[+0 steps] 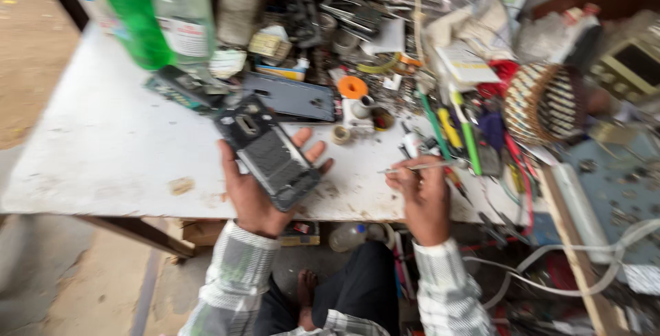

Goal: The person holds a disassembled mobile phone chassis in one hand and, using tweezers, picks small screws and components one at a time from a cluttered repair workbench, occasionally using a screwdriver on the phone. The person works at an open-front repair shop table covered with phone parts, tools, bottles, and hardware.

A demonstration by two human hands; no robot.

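- Left hand (258, 188) palm up over the near edge of the white table (103, 150), fingers spread under and cupped around an opened phone (267, 150), dark, back cover off, tilted with its top end away from the body.
- Right hand (423, 195) at the table edge, fingers pinched together on a thin metal tool (416, 168) pointing left toward the phone, tip well apart from it.
- Just behind the phone: a grey phone back panel (292, 95) lying flat, and a dark green circuit board (182, 88) to its left.
- Between the hands, farther back: a small tape roll (340, 134), an orange spool (353, 87), a small white pot (359, 108).
- Right of the tool: a heap of screwdrivers (454, 133) with green, yellow and red handles, crowding the right hand's side.
- Far left corner: a green plastic bottle (134, 13) beside a clear bottle (184, 16) with a white label bearing a red band.
- Far right: a woven, striped round basket (543, 102); behind it a beige meter box (629, 64).
- Behind centre: a white booklet-like pack (467, 64), blurred, among metal tools.
- White cable (584, 267) looping at lower right.
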